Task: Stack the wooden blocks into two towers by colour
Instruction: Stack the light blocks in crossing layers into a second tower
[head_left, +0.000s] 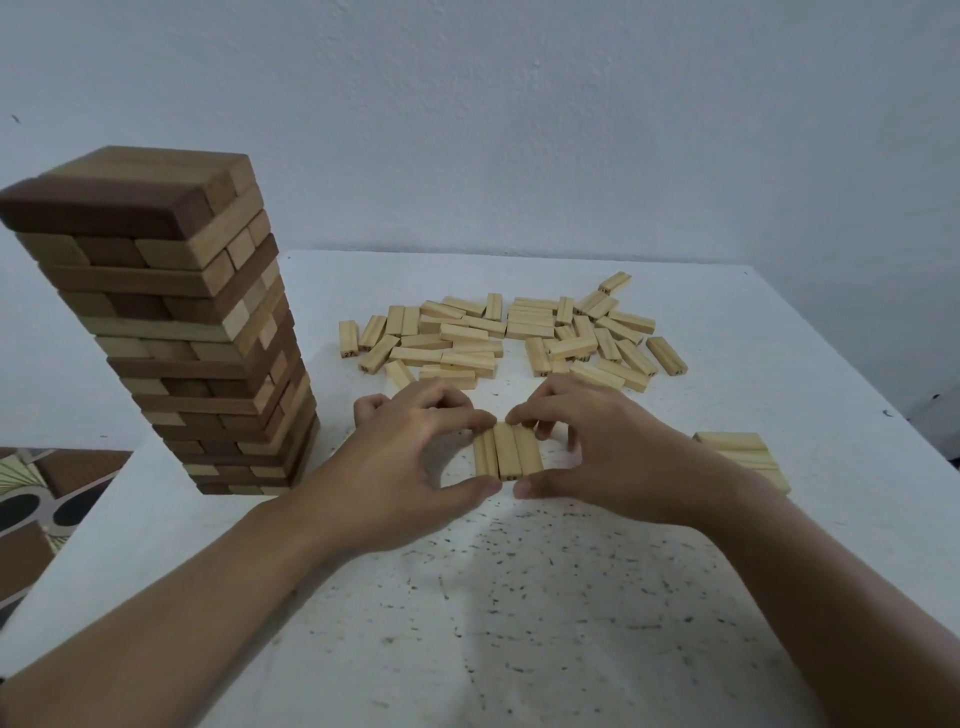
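We hold a row of three pale blocks (506, 449) lying side by side near the middle of the tabletop (519, 597). Our left hand (410, 457) and right hand (613, 457) each pinch it between curled fingers (467, 418) and thumb. An uneven squeeze could skew this base layer. The tall brown tower (171, 322) at the left edge stands close to our left forearm, and a careless sweep could topple it.

Tall tower (208, 338) left, loose blocks (467, 358) behind, open table (519, 597) nearside.
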